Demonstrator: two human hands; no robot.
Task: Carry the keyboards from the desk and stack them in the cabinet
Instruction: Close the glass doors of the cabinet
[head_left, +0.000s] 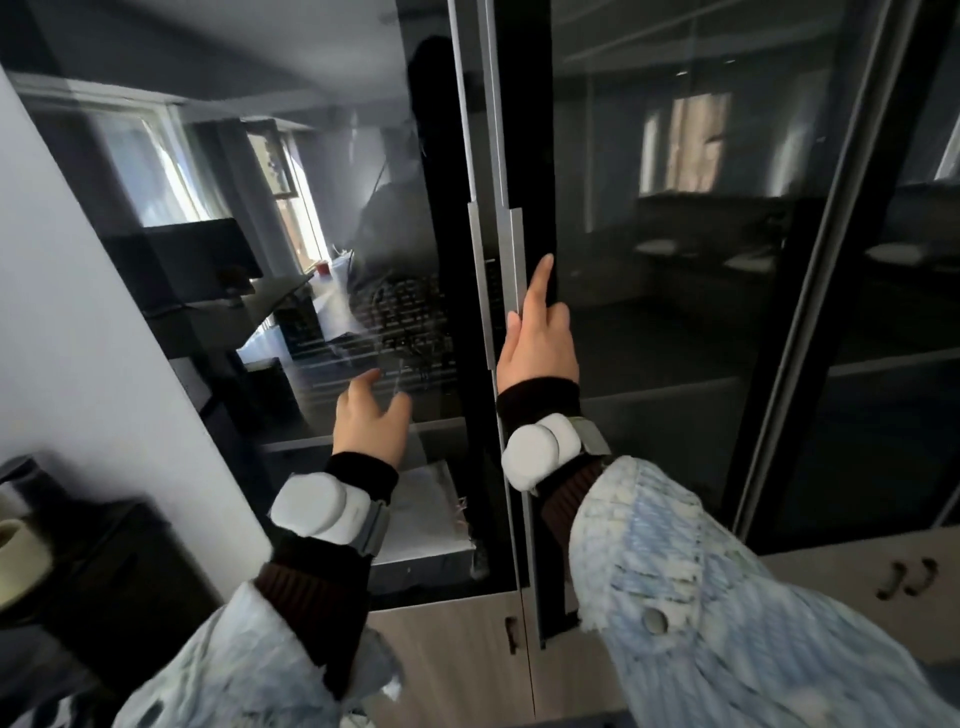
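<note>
I face a tall cabinet with dark glass doors. Behind the left glass door a stack of dark keyboards shows dimly on a shelf. My right hand rests against the vertical metal handle at the edge of the right door, index finger pointing up along it. That door stands slightly ajar from the left one. My left hand is raised in front of the left glass door, fingers spread, holding nothing.
A white wall borders the cabinet on the left. A dark low unit with a pale cup sits at lower left. Wooden lower cabinet doors with small handles run beneath the glass. A grey box lies on a lower shelf.
</note>
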